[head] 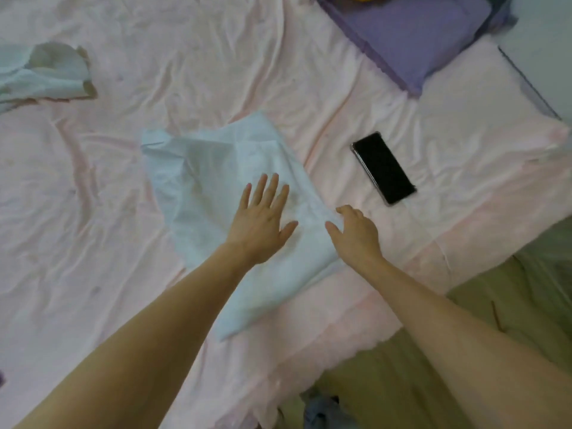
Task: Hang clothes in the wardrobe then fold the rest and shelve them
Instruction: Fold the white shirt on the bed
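The bed [93,212] fills nearly the whole frame, covered by a creased pale pink sheet [340,97]. At the upper right lies a purple pillow [411,38], and along the lower right an olive-green blanket [402,366] overlaps the sheet's edge.

In the middle of the frame lies the white garment [216,181], partly folded into a rough slanted oblong that runs from centre down towards the lower middle. The step in hand looks like the folding part of the task: this piece is being flattened or squared on the bed.

A second pale garment [46,75] lies crumpled at the upper left, well apart, and appears to be waiting its turn. A dark phone [383,168] lies face up to the right of centre, near the garment but not touching it.

The left hand [263,218] lies flat on the garment's middle, fingers straight and spread, pressing the cloth. The right hand [356,230] sits at the garment's right edge, fingers bent down onto the cloth; whether it pinches the edge or only touches it I cannot tell.

The next move probably calls for taking hold of that right edge and bringing it across while the left hand pins the middle.
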Action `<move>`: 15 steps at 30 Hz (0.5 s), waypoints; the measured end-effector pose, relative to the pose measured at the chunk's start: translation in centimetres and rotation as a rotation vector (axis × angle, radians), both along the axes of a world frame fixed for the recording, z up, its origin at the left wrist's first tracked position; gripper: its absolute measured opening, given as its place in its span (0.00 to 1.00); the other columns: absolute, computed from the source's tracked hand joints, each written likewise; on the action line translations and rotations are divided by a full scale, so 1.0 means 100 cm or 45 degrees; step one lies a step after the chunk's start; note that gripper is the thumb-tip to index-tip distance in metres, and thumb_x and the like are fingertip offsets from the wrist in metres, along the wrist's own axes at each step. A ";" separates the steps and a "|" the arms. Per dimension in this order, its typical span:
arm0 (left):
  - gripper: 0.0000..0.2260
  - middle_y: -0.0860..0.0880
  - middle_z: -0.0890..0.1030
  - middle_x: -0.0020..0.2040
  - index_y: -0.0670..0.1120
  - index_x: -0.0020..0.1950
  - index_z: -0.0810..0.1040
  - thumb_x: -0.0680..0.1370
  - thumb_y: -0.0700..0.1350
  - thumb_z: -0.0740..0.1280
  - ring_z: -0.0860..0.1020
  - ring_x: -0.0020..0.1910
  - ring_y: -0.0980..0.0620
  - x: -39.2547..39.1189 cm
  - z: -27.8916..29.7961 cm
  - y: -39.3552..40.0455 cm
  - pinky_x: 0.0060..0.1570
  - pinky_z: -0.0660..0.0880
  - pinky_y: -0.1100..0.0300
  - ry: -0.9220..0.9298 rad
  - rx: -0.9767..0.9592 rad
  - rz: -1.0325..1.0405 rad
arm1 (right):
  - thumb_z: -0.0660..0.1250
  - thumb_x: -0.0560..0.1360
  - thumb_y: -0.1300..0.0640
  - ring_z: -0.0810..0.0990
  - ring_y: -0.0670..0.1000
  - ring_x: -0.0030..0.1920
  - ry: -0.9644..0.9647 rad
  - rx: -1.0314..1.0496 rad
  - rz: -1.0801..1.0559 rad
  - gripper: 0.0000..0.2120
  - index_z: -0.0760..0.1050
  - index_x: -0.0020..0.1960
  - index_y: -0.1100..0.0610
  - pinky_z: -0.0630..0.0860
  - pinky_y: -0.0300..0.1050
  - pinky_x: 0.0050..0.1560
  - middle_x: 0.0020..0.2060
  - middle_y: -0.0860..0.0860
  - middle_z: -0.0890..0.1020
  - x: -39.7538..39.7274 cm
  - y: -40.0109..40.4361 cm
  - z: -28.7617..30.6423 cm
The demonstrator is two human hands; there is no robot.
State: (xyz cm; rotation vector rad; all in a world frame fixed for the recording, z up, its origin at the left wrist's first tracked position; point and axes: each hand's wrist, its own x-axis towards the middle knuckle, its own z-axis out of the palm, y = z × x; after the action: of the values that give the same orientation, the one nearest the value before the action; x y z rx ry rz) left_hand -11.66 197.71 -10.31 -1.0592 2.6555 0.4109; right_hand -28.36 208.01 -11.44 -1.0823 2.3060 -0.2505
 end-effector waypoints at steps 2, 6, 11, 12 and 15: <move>0.38 0.46 0.38 0.79 0.47 0.79 0.40 0.77 0.68 0.46 0.36 0.77 0.47 -0.011 -0.003 0.033 0.75 0.36 0.47 -0.047 0.068 -0.077 | 0.63 0.78 0.49 0.77 0.60 0.56 -0.170 0.111 -0.041 0.19 0.71 0.62 0.61 0.72 0.54 0.58 0.56 0.57 0.78 -0.016 0.016 0.000; 0.47 0.44 0.48 0.79 0.45 0.79 0.46 0.69 0.73 0.48 0.46 0.78 0.43 0.012 -0.018 0.072 0.75 0.41 0.43 -0.058 0.016 -0.236 | 0.67 0.75 0.52 0.77 0.59 0.45 -0.237 0.005 -0.061 0.12 0.74 0.47 0.62 0.70 0.48 0.43 0.42 0.56 0.78 -0.021 0.019 0.001; 0.41 0.41 0.60 0.77 0.42 0.77 0.58 0.68 0.48 0.71 0.59 0.75 0.40 0.056 -0.021 0.096 0.72 0.55 0.38 -0.138 -0.183 -0.237 | 0.60 0.77 0.60 0.70 0.52 0.42 -0.426 -0.046 -0.302 0.13 0.62 0.34 0.55 0.63 0.43 0.39 0.33 0.49 0.69 -0.014 0.020 0.006; 0.40 0.42 0.57 0.78 0.42 0.78 0.54 0.70 0.43 0.70 0.56 0.76 0.39 0.062 -0.018 0.099 0.72 0.53 0.37 -0.174 -0.193 -0.176 | 0.59 0.76 0.60 0.70 0.53 0.43 -0.481 -0.018 -0.359 0.12 0.64 0.35 0.55 0.64 0.43 0.39 0.34 0.49 0.70 -0.011 0.021 0.005; 0.43 0.44 0.38 0.79 0.47 0.78 0.35 0.74 0.38 0.63 0.41 0.77 0.38 0.068 -0.011 0.113 0.70 0.43 0.32 -0.419 -0.096 -0.051 | 0.61 0.77 0.55 0.76 0.57 0.49 -0.559 0.075 -0.315 0.11 0.76 0.49 0.62 0.73 0.47 0.49 0.45 0.57 0.79 -0.002 0.029 0.000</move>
State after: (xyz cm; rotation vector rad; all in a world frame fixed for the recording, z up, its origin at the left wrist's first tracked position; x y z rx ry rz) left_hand -4.88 208.98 -11.44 -0.9955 2.4092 0.1161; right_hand -28.58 210.90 -11.47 -0.6332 2.0267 -0.4636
